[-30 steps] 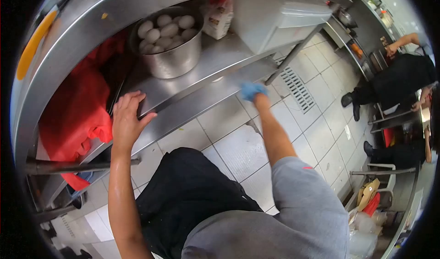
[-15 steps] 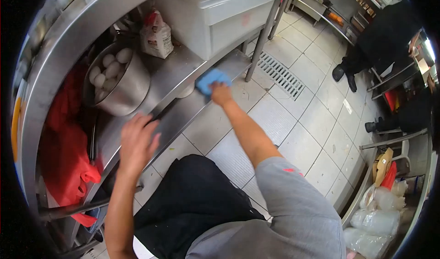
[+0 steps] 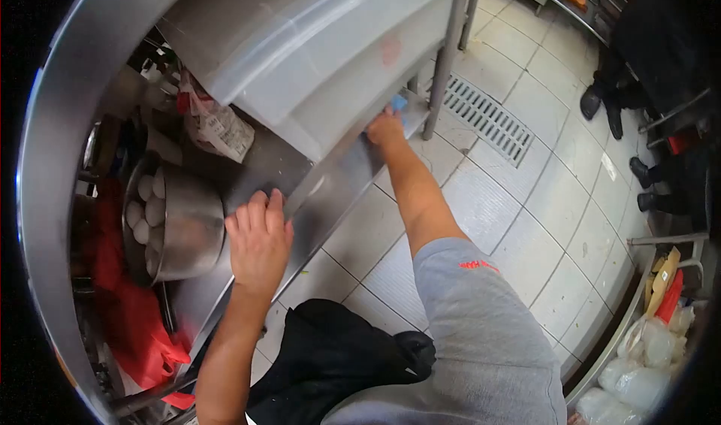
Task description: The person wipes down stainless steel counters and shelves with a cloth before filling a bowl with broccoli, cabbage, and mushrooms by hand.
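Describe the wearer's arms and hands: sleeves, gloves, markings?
Left hand: ungloved, no ring or watch visible, forearm bare, sleeve out of view. Right hand: partly obscured, no glove visible, wrist without a watch. Right arm has a short grey sleeve with small red-orange lettering near the hem, too small to read fully.

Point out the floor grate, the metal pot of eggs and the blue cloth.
Floor grate [image 3: 488, 119], head view: middle of its slotted face.
Metal pot [image 3: 194, 222], head view: outer side wall.
Blue cloth [image 3: 399, 103], head view: its visible part.
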Tool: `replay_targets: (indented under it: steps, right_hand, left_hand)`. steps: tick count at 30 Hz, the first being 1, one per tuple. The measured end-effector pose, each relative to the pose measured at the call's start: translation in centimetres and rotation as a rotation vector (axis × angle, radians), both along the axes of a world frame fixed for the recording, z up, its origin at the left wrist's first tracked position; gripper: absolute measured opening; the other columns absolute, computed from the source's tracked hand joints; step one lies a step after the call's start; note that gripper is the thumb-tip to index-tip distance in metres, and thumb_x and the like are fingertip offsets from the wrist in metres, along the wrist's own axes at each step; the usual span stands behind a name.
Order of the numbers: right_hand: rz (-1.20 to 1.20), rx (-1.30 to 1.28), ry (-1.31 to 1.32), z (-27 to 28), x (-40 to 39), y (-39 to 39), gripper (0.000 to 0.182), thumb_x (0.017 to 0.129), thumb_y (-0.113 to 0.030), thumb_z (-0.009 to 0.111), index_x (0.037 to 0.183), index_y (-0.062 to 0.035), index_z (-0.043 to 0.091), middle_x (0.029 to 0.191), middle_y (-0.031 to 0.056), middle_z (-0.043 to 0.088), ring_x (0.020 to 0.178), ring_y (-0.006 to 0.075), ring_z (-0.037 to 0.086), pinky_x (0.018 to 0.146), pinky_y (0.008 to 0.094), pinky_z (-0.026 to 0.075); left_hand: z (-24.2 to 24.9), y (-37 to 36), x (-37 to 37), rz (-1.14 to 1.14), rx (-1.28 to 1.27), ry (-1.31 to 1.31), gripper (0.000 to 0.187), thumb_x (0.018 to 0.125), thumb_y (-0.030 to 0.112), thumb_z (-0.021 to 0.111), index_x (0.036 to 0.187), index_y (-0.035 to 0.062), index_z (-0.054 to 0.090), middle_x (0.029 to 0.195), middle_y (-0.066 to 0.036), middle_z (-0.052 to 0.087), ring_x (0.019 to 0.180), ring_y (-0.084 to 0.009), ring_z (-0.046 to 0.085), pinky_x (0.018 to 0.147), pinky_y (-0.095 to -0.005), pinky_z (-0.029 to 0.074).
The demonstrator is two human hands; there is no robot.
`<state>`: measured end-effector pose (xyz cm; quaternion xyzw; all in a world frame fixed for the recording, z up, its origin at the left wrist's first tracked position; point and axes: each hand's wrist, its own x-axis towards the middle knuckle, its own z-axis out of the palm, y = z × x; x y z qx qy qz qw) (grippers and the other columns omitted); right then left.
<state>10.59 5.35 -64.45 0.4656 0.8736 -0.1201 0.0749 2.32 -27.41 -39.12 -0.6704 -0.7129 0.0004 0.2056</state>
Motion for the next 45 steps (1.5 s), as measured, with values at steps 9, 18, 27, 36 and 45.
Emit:
replay_targets:
  steps: [9, 18, 27, 36, 45]
  right_hand:
    - [-0.279, 0.155, 0.23, -8.9, -1.7, 9.2, 0.061, 0.097, -0.042, 0.039, 0.152, -0.0175, 0.029, 0.159, 0.0052, 0.025, 0.145, 0.0349, 0.021, 0.113, 0.052, 0.025]
    - [-0.107, 0.379, -0.26, -3.5, 5.3, 1.6, 0.043, 0.094, -0.031, 0.045, 0.129, -0.0095, 0.058, 0.136, 0.0124, 0.052, 0.12, 0.0288, 0.052, 0.087, 0.0455, 0.048]
    - [0.091, -0.505, -0.148, -8.5, 18.2, -13.7, 0.033, 0.08, -0.024, 0.059, 0.106, -0.0077, 0.072, 0.117, 0.0172, 0.067, 0.113, 0.0334, 0.061, 0.092, 0.0408, 0.049]
    - [-0.085, -0.45, 0.811, -0.1, 7.2, -16.7, 0.057, 0.085, -0.026, 0.058, 0.132, 0.0051, 0.051, 0.121, 0.0193, 0.063, 0.103, 0.0302, 0.063, 0.088, 0.0375, 0.05]
    - [0.35, -0.118, -0.03, 2.2, -6.3, -31.4, 0.059, 0.092, -0.025, 0.046, 0.143, 0.0032, 0.038, 0.143, 0.0231, 0.04, 0.113, 0.0392, 0.057, 0.095, 0.0424, 0.048]
  left_hand:
    - [-0.4, 0.2, -0.7, -0.052, 0.032, 0.0, 0.071, 0.064, 0.013, 0.08, 0.125, 0.0031, 0.046, 0.115, -0.015, 0.051, 0.1, -0.0318, 0.052, 0.085, -0.045, 0.039]
    - [0.1, -0.3, -0.9, -0.014, 0.018, 0.002, 0.06, 0.068, 0.019, 0.077, 0.121, 0.0057, 0.053, 0.115, -0.009, 0.052, 0.102, -0.0258, 0.051, 0.085, -0.0407, 0.039]
    - [0.7, -2.1, -1.0, 0.04, 0.053, -0.232, 0.051, 0.073, 0.019, 0.074, 0.12, 0.0089, 0.057, 0.113, -0.006, 0.055, 0.106, -0.023, 0.05, 0.088, -0.0369, 0.038]
    - [1.4, -10.9, 1.9, -0.102, 0.362, -0.539, 0.031, 0.079, 0.009, 0.068, 0.109, 0.0079, 0.064, 0.122, -0.008, 0.058, 0.116, -0.0289, 0.052, 0.096, -0.0426, 0.042]
    - [7.4, -21.4, -8.2, 0.32, 0.873, -0.672, 0.011, 0.086, 0.007, 0.061, 0.094, 0.0001, 0.064, 0.088, -0.013, 0.064, 0.081, -0.0283, 0.062, 0.074, -0.0365, 0.05]
